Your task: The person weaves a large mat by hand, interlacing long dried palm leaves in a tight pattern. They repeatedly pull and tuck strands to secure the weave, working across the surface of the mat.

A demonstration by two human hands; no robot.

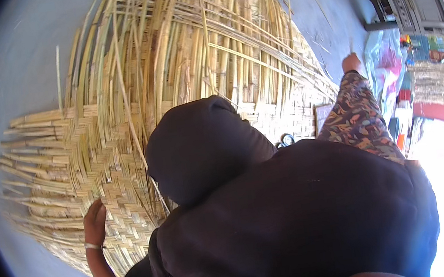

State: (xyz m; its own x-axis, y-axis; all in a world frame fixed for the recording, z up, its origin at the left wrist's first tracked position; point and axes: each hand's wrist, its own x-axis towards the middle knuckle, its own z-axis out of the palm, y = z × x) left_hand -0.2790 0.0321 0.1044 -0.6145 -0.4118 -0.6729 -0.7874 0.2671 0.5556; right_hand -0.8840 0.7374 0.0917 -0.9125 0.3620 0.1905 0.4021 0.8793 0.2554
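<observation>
Grip at left: none evident. Noted the left hand (95, 223) with fingers lightly extended, nothing visible within, laid against or just over the woven mat (124, 219); exact contact at the fingertips not confirmed. Judged to be so placed to steady the weave near its edge. At right, what reads as the right hand (352, 62), past the dark cuff of a patterned sleeve (352, 103): small and blurred, possibly a foot instead. Cannot tell whether clenched, released or grasping.

Mat found spread on the blue-grey floor (32, 79), ahead of the body and to the left, partly hidden by dark clothing. Noted long split strips (169, 73) fanning from the far side, and further ends (35, 153) jutting out at left. Apparently left long for want of interlacing there. Thin cross strips (256, 35) seen slanting over the far strips, presumably to hold the spread in order. One loose strip (130, 116) lying lengthwise over the weave.

Dark-clothed bulge (205, 140), probably a bent knee, over the mat's middle; likely useful as weight against lifting. Clear plastic sheeting (375, 53) beside the patterned sleeve, well apart from the left hand, perhaps set aside for working room.
</observation>
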